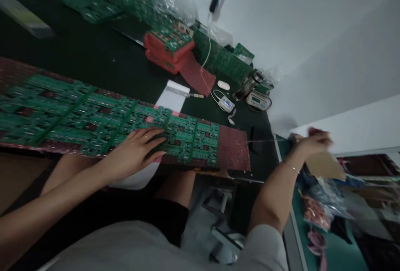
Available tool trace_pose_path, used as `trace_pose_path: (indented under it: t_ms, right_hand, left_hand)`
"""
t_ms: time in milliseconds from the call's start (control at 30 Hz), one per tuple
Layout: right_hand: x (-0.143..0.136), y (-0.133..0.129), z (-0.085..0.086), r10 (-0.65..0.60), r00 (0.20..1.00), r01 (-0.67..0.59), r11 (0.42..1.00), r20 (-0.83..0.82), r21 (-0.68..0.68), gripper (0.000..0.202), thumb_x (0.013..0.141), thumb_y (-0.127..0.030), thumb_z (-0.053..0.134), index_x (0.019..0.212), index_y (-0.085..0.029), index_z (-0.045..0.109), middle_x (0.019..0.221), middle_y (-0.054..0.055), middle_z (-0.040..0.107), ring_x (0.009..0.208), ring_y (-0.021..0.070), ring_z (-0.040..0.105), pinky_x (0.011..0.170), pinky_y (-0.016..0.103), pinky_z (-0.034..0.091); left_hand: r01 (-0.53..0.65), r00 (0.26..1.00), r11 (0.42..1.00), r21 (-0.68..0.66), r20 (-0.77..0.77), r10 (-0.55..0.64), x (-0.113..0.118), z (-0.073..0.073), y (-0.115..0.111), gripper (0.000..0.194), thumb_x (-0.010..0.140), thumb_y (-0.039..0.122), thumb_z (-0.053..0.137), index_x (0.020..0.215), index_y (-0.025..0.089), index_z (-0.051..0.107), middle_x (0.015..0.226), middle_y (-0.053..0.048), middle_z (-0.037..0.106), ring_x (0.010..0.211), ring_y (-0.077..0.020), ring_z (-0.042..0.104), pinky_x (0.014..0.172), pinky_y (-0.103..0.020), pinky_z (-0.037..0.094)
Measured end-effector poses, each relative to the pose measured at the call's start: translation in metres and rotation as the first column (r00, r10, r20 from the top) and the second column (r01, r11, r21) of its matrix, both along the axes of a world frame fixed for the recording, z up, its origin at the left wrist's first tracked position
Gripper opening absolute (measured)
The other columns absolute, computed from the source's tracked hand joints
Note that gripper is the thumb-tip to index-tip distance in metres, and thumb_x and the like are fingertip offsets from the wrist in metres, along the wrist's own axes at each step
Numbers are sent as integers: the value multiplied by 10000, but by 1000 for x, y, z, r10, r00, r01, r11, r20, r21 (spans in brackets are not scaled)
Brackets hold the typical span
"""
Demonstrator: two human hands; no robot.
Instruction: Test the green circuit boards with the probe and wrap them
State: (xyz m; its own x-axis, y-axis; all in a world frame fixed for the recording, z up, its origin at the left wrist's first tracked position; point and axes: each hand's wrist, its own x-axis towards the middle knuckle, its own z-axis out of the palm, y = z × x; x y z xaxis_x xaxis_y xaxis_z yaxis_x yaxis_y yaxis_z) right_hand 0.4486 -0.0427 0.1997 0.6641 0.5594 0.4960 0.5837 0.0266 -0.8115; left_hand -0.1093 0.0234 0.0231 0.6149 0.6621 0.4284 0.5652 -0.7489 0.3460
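1. the left hand (142, 148) lies palm down on the green circuit boards (179, 137), its fingers spread apart and clamped on nothing.
2. those boards form a long row on a strip of red bubble wrap (234, 150), along the near edge of the dark table (131, 69); the wrap's bare end comes close to the table's near right corner.
3. the right hand (317, 139) is out past the table's right edge, just by a tan piece (325, 164); the fingers are blurred, so i cannot tell if they are apart or closed on it.
4. a white sheet (175, 106) sticks out from beyond the row's far side, with a thin tool (179, 91) lying across it.
5. farther back sits a red-wrapped bundle (164, 56) with boards on top.
6. toward the table's right edge are a small white device (226, 104) with a cable, a white oval object (223, 85) and a box with a display (258, 101).
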Motion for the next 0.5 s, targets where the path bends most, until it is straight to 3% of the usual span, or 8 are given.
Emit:
trace_pose_path:
  t_ms: [33,67,133,200,267,367,433,500]
  right_hand:
    - [18,-11,15,-150,986,129,963,76,235,564,890,-907,297,1012,-435,581,1232,102,741,1328,327,677,976,648,663]
    - [28,-17,24,-235,961,167,912,144,375,433,879,-843,465,1011,-448,584,1251,82,730,1363,319,651,1021,617,660]
    - [23,-14,23,-274,939,152,873,209,463,222,862,-605,662,946,-407,607,1177,60,733,1330,306,664,1092,544,636]
    - [-12,5,-4,-161,979,110,931,122,347,148,883,-450,639,882,-302,634,1026,64,732,1134,272,739,1032,510,651]
    - [-62,28,-45,91,996,-90,991,-7,97,242,898,-430,664,986,-206,696,957,53,750,869,203,761,854,439,685]
    - [-128,50,-100,357,926,-372,918,-121,-137,314,947,-470,673,1024,-168,719,991,59,779,763,142,754,702,297,635]
    - [-152,58,-123,436,884,-460,874,-166,-155,301,968,-466,673,1013,-172,717,1016,65,789,788,132,763,697,258,612]
    - [-160,66,-137,449,868,-482,865,-213,-139,281,985,-449,660,1015,-174,706,1018,63,794,788,121,757,708,245,604]
  left_hand:
    - [3,1000,1000,2,-3,-3,0,-7,-5,598,1078,613,352,1249,219,768,1427,-87,704,1336,-375,653,1094,-591,580]
    - [14,1000,1000,4,-4,-14,3,-12,-10,632,1072,632,330,1255,213,766,1436,-63,700,1346,-364,650,1107,-576,570]
    - [37,999,999,9,0,-37,11,-14,-18,669,1072,632,295,1267,195,762,1449,-43,693,1364,-354,642,1134,-578,547]
    - [29,1000,1000,-13,1,-29,16,-9,-22,651,1087,588,287,1278,187,762,1446,-56,697,1375,-353,639,1159,-601,547]
    - [-17,999,999,-50,33,18,11,-5,-23,636,1097,550,284,1273,172,764,1432,-63,707,1374,-346,643,1163,-588,563]
    - [-176,979,978,-112,82,186,-11,-7,-32,625,1092,536,289,1285,147,739,1458,-41,691,1384,-311,634,1181,-507,551]
    - [-280,954,951,-130,73,290,-29,-15,-45,602,1090,515,309,1278,117,719,1483,-48,673,1395,-302,620,1178,-502,535]
    - [-300,951,945,-133,40,307,-44,-23,-58,598,1092,509,314,1248,92,713,1483,-59,670,1400,-309,611,1134,-520,539]
